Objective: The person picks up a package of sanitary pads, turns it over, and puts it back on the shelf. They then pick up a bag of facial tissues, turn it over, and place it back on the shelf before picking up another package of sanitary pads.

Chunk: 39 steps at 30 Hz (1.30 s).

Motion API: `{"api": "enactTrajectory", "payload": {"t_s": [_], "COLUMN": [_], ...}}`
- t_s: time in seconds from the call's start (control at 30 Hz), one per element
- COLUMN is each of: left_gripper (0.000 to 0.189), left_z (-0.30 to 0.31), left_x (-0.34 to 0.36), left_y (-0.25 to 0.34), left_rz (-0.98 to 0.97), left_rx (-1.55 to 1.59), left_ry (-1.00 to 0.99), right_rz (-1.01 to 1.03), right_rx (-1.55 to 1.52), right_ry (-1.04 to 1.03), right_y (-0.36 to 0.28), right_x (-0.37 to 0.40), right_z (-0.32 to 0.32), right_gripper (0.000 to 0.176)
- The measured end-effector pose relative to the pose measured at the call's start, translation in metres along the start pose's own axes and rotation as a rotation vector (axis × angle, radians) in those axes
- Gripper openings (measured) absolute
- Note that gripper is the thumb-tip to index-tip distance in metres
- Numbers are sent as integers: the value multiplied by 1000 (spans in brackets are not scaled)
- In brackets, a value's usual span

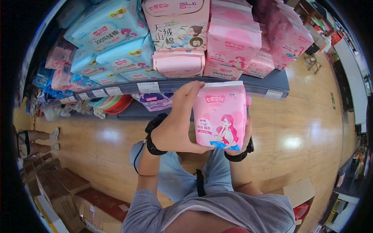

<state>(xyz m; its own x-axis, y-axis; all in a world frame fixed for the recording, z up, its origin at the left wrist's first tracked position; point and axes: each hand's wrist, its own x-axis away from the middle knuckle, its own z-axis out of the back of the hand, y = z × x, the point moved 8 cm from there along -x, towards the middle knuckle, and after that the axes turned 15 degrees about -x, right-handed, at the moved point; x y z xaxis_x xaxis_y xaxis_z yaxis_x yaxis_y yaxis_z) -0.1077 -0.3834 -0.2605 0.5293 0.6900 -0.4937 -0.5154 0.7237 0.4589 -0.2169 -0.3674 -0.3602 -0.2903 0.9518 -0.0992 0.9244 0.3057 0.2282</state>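
A pink package with a cartoon of a long-haired figure (219, 112) is held upright in front of my body, just below the shelf edge. My left hand (176, 124) grips its left side, fingers at the top corner and thumb along the bottom. On the right side, my right hand (247, 134) holds the package from behind and beside it; most of its fingers are hidden. Similar pink packages (233, 42) stand on the shelf above, beside a cream and pink package (176, 25) and light blue packages (112, 29).
The dark shelf edge (229, 87) with price labels runs across the view. Red and green basins (118, 105) sit on the lower level. Cardboard boxes (58, 190) lie at lower left. At far left, another person's legs (39, 141) show. A wooden stool (312, 64) stands at upper right.
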Motion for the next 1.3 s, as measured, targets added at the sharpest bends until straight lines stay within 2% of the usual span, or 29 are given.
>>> {"api": "enactTrajectory", "payload": {"t_s": [0.07, 0.2, 0.3, 0.33, 0.4, 0.43, 0.57, 0.67, 0.73, 0.8, 0.87, 0.9, 0.93, 1.0, 1.13, 1.17, 1.2, 1.23, 1.3], "left_gripper": [118, 117, 115, 115, 103, 103, 114, 120, 123, 128, 130, 131, 131, 130, 127, 126, 125, 125, 124], "left_z": [1, 11, 18, 17, 9, 8, 0, -8, -9, -15, -14, -14, -17, -13, -8, -6, -2, 4, -2], "left_x": [0, 0, 2, 1, 0, 0, -4, -5, -5, -6, -7, -7, -5, 0, 3, 3, 1, -1, -9], "left_y": [-3, -1, 1, 1, 0, 0, 1, -6, -10, -10, -9, -8, -8, -11, -11, -11, -8, -6, -3], "left_rz": [-5, -50, -85, -85, -103, -103, -124, -91, -66, -51, -65, -79, -79, -89, -109, -116, -123, -123, -68], "left_rx": [-15, -72, -132, -132, -175, -173, -119, -65, -45, 63, 32, 0, 1, 213, 151, 130, 109, 108, -232], "left_ry": [14, 86, 176, 174, 123, 121, 98, 83, 87, -2, -23, -42, -42, 95, 164, 185, 207, 206, -14], "right_rz": [46, -7, 129, 130, 257, 311, 311, 290, 249, 239, 77, 40, 40, 0, -52, 35, 35, 108, 233], "right_rx": [79, 73, 546, 545, 756, 941, 983, 857, 654, 602, 270, 263, 263, 226, 320, 595, 594, 738, 952], "right_ry": [47, 44, 181, 182, 85, 196, 173, 182, 179, 136, 74, 57, 58, 84, 75, 210, 209, 145, 94], "right_y": [4, 4, -13, -14, -21, -26, -31, -35, -32, -33, -23, -22, -21, -10, -1, -9, -8, -13, -18], "right_x": [-4, -7, -6, -5, -4, -3, -3, -2, 0, 1, -1, -2, -1, -2, -11, -10, -12, -14, -14], "right_z": [-4, -1, 4, 5, -8, -12, -16, -6, -1, 5, 10, 12, 15, 23, 16, 20, 17, 7, -8], "right_gripper": [50, 50, 60, 60, 67, 67, 62, 56, 53, 50, 47, 45, 45, 44, 43, 49, 49, 53, 66]}}
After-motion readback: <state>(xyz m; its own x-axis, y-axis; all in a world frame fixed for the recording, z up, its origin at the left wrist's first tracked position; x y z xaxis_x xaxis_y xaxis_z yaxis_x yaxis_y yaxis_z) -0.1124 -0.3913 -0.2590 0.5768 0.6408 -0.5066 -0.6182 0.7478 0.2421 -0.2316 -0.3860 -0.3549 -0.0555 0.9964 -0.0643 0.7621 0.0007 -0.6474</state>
